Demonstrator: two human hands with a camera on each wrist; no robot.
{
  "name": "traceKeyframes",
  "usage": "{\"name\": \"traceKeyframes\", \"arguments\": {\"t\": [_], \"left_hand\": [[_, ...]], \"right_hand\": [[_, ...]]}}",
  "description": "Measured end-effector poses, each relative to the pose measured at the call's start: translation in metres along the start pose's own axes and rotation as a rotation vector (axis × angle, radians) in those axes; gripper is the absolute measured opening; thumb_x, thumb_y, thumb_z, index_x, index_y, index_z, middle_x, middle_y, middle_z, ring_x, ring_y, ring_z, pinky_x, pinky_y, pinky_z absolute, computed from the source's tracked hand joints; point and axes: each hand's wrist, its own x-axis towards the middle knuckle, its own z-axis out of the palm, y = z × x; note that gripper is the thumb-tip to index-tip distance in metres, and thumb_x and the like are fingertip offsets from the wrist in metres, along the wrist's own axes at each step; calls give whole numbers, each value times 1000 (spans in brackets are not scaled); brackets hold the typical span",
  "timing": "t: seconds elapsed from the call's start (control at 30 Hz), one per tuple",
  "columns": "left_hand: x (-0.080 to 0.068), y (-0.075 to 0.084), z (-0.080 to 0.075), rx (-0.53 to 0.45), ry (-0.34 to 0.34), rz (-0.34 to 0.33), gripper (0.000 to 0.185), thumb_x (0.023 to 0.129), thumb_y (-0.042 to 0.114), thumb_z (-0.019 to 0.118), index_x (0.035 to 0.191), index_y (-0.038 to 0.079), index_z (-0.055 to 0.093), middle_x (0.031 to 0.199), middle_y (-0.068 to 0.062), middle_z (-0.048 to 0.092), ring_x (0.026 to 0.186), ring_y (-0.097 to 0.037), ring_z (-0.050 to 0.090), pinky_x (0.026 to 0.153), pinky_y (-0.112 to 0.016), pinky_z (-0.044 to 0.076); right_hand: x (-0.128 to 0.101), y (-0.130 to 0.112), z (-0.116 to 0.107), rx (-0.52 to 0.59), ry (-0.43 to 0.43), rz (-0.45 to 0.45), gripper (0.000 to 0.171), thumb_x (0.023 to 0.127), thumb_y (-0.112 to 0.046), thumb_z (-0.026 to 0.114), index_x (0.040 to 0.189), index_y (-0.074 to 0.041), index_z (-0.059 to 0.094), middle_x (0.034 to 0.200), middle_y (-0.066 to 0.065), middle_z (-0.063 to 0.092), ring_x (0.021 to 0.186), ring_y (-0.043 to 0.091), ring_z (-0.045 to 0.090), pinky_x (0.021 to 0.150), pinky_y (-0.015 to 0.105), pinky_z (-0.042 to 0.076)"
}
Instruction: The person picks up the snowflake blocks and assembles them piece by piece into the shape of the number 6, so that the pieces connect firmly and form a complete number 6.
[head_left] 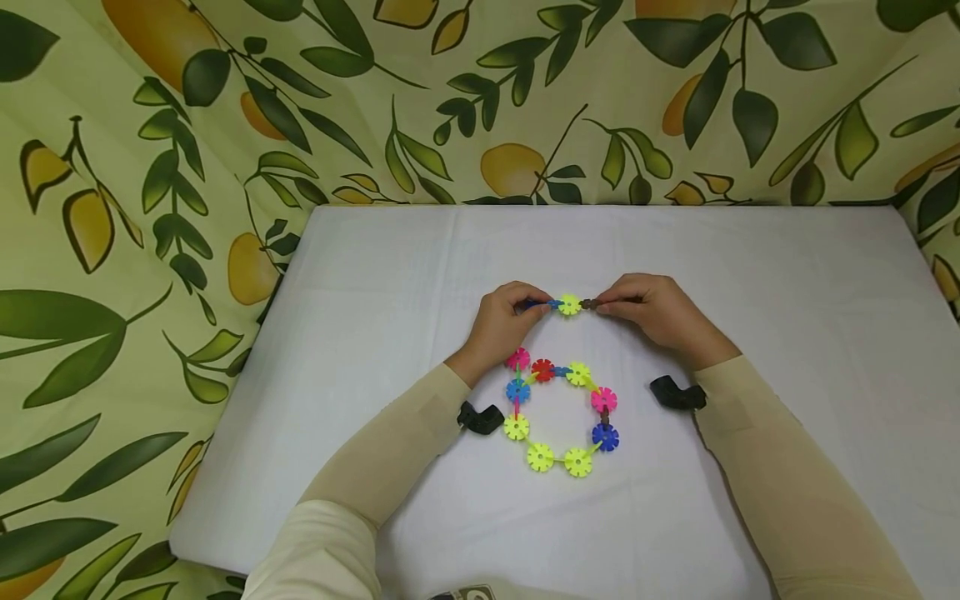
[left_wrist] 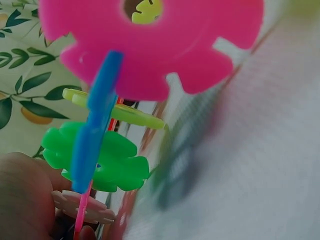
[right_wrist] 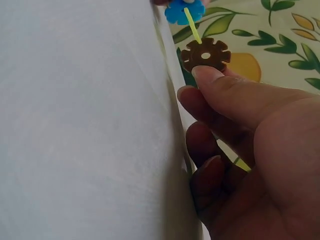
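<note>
Both hands meet at the middle of the white table (head_left: 787, 275) and hold a short chain of plastic snowflake discs just above it. My left hand (head_left: 525, 305) pinches the blue disc end. My right hand (head_left: 606, 307) pinches the brown disc (head_left: 589, 304). A yellow-green disc (head_left: 569, 305) sits between them. In the right wrist view my right hand (right_wrist: 196, 84) has thumb and fingers at the brown disc (right_wrist: 205, 55), with a blue disc (right_wrist: 184, 10) beyond. The left wrist view shows a blue disc (left_wrist: 95, 125) edge-on, a green disc (left_wrist: 107, 165) and a pink disc (left_wrist: 150, 45) very close.
A closed ring of coloured discs (head_left: 558, 412) lies flat on the table between my forearms, just below the hands. Leaf-and-fruit patterned cloth (head_left: 150, 208) hangs around the table on the left and back. Black wrist cameras (head_left: 480, 418) sit on both sleeves.
</note>
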Motion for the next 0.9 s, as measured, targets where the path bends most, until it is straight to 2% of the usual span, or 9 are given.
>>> {"name": "traceKeyframes", "arguments": {"t": [0.2,0.57,0.67,0.77,0.9], "left_hand": [[0,1,0,-6,-6,-1,10,104,7,77,112,7,83,114,-1,75,96,-14,62,84,-27,51],[-1,0,2,-83,33,6,8,100,3,80,106,4,85,109,-2,76,99,-13,66,87,-27,54],[-1,1,3,-53,40,-21,8,101,5,80,107,5,84,109,-3,76,97,-14,64,85,-27,53],[-2,1,3,-19,50,-54,10,103,7,78,111,5,83,111,-3,75,97,-16,61,84,-27,51],[-2,1,3,-7,57,-87,13,106,11,75,116,6,81,115,-4,74,103,-17,60,87,-28,50]], "right_hand": [[-1,2,0,19,-10,-63,13,99,1,79,108,-5,87,104,4,79,99,22,71,86,17,50],[-2,-4,7,15,26,-55,12,99,-2,81,109,-6,86,104,4,81,100,22,74,85,17,52],[-2,-5,7,-16,21,-14,15,102,-5,79,115,-5,85,108,6,80,100,23,70,85,20,51],[-3,-5,6,-48,25,77,22,106,-10,75,127,-5,80,116,10,76,100,25,63,83,26,48],[-6,-4,6,-57,46,178,28,109,-14,72,136,-6,75,118,14,71,98,28,55,80,35,45]]}}
